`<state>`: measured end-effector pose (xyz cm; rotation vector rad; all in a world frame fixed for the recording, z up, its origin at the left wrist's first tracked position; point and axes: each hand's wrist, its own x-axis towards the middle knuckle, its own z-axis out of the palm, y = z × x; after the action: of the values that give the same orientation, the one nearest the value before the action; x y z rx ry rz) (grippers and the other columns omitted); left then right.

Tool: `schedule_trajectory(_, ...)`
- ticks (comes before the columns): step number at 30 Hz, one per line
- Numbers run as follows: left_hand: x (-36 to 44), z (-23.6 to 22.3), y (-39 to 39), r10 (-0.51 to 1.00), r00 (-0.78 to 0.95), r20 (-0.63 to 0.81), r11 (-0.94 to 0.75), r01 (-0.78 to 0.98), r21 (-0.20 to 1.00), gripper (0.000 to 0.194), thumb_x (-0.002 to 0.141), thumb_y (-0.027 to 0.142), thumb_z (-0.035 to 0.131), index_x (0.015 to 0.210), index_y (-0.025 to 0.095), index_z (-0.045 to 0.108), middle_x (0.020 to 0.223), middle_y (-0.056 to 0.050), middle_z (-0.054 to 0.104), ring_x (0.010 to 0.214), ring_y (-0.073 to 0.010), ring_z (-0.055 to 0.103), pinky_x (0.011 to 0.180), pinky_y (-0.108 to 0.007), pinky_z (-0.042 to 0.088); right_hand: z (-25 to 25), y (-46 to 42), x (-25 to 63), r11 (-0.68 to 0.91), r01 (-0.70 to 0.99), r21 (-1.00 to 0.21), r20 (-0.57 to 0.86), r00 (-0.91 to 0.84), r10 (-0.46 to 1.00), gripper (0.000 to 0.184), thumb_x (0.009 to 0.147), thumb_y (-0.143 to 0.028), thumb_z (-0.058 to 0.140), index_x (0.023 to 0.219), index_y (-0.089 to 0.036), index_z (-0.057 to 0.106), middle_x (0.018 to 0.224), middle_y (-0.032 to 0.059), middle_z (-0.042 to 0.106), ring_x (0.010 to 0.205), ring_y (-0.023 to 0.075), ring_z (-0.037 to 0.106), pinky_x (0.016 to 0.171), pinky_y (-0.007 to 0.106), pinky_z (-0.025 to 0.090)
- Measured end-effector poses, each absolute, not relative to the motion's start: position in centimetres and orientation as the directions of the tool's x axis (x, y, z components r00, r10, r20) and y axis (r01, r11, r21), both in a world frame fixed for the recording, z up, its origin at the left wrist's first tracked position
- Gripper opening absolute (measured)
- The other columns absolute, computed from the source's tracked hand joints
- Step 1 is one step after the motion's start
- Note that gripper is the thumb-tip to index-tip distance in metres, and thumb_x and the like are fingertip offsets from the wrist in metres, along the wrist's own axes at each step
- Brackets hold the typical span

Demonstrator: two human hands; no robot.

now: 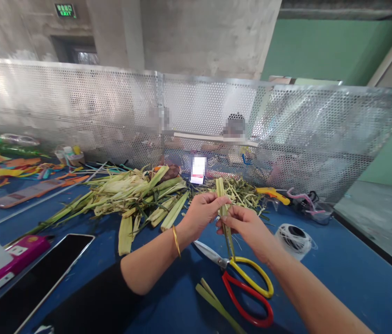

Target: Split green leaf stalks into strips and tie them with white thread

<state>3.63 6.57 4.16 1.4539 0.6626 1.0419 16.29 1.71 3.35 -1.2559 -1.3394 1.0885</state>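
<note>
Between my two hands a pale green plant leaf strip (220, 188) is held upright. My left hand (202, 211) pinches its upper part between thumb and fingers. Just below, my right hand (242, 225) has its fingers closed round the lower part, and the strip's tail hangs down toward the scissors. Those scissors (222, 263), with one yellow and one red handle, lie on the blue table under my hands, their blades pointing left. A cut leaf piece (216, 304) rests in front of them. Behind my left wrist spreads a heap of leaves and stalks (126, 192).
A phone with a lit screen (198, 171) stands at the back. Thin shreds (240, 192), a yellow glue gun (274, 194) and a spool of white cord (295, 239) lie to the right. At left are a dark tablet (39, 283) and a magenta power strip (15, 264). A perforated metal screen (112, 102) borders the table.
</note>
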Motion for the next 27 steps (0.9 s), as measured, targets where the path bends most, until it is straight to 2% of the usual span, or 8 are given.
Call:
schedule_trajectory(6,3.7,3.7,7.0,0.891,0.395,0.221,-0.145,-0.214,0.966,0.022,0.078,0.035,0.059,0.073,0.013,0.060,0.046,0.007,0.040,0.041,-0.0052,0.033,0.042,-0.019,0.025,3.4,1.6,15.9,0.062,0.204,-0.977,0.076,0.061,0.995,0.025,0.071,-0.043,0.060,0.072,-0.022,0.049,0.059,-0.0044,0.058,0.046,0.0127,0.055,0.050,0.027,0.043)
schedule_trajectory(9,3.8,3.4,7.5,0.912,0.350,0.213,-0.144,-0.214,0.966,0.024,0.077,0.036,0.060,0.065,0.015,0.054,0.047,0.006,0.042,0.042,-0.0055,0.035,0.043,-0.020,0.027,3.4,1.7,16.6,0.150,0.439,-0.886,0.202,0.074,0.977,0.027,0.079,-0.041,0.050,0.062,-0.021,0.049,0.046,-0.0058,0.048,0.040,0.0112,0.045,0.046,0.025,0.034)
schedule_trajectory(12,3.6,3.2,8.2,0.960,0.141,0.243,-0.216,-0.181,0.959,0.020,0.081,0.034,0.054,0.076,0.015,0.054,0.054,0.005,0.044,0.045,-0.0068,0.038,0.044,-0.020,0.031,3.8,1.9,18.3,0.124,0.768,-0.628,0.329,0.117,0.937,0.030,0.084,-0.035,0.045,0.058,-0.021,0.051,0.046,-0.0027,0.049,0.046,0.0137,0.048,0.050,0.025,0.032)
schedule_trajectory(15,3.1,3.4,8.6,0.834,-0.100,0.542,-0.535,0.090,0.840,0.028,0.083,0.024,0.052,0.109,0.014,0.052,0.077,-0.001,0.058,0.065,-0.0110,0.053,0.063,-0.024,0.044,4.2,1.8,19.6,-0.002,0.960,-0.282,0.420,0.126,0.899,0.023,0.086,-0.028,0.044,0.069,-0.021,0.059,0.065,0.0029,0.064,0.061,0.0182,0.057,0.053,0.026,0.029)
schedule_trajectory(17,2.9,3.5,8.3,0.621,0.163,0.767,-0.767,0.328,0.551,0.031,0.085,0.018,0.046,0.116,0.016,0.051,0.096,-0.007,0.062,0.086,-0.0154,0.057,0.081,-0.030,0.045,4.2,1.8,19.8,-0.005,0.993,-0.120,0.426,0.056,0.903,0.021,0.088,-0.026,0.044,0.076,-0.021,0.061,0.075,0.0053,0.068,0.068,0.0198,0.060,0.055,0.026,0.030)
schedule_trajectory(20,3.2,3.0,7.4,0.414,0.653,0.635,-0.897,0.410,0.163,0.027,0.087,0.015,0.040,0.109,0.015,0.056,0.100,-0.009,0.064,0.098,-0.0209,0.056,0.090,-0.036,0.042,3.9,1.7,19.3,0.106,0.994,-0.024,0.406,-0.087,0.910,0.020,0.089,-0.023,0.044,0.080,-0.021,0.062,0.081,0.0056,0.069,0.074,0.0195,0.062,0.059,0.026,0.033)
schedule_trajectory(24,3.7,2.0,7.0,0.565,0.738,0.369,-0.821,0.546,0.166,0.025,0.089,0.018,0.036,0.100,0.015,0.058,0.094,-0.009,0.066,0.086,-0.0219,0.060,0.074,-0.032,0.045,3.8,1.8,19.0,0.168,0.986,0.006,0.393,-0.157,0.906,0.021,0.089,-0.022,0.044,0.076,-0.020,0.061,0.076,0.0043,0.068,0.070,0.0180,0.060,0.058,0.025,0.032)
schedule_trajectory(27,3.6,2.3,7.3,0.646,0.692,0.321,-0.763,0.572,0.302,0.025,0.089,0.021,0.036,0.093,0.017,0.061,0.085,-0.007,0.065,0.078,-0.0203,0.059,0.069,-0.029,0.043,4.6,1.8,20.6,0.205,0.970,-0.133,0.415,-0.133,0.900,0.024,0.088,-0.030,0.048,0.068,-0.021,0.059,0.065,0.0007,0.063,0.062,0.0161,0.056,0.056,0.025,0.032)
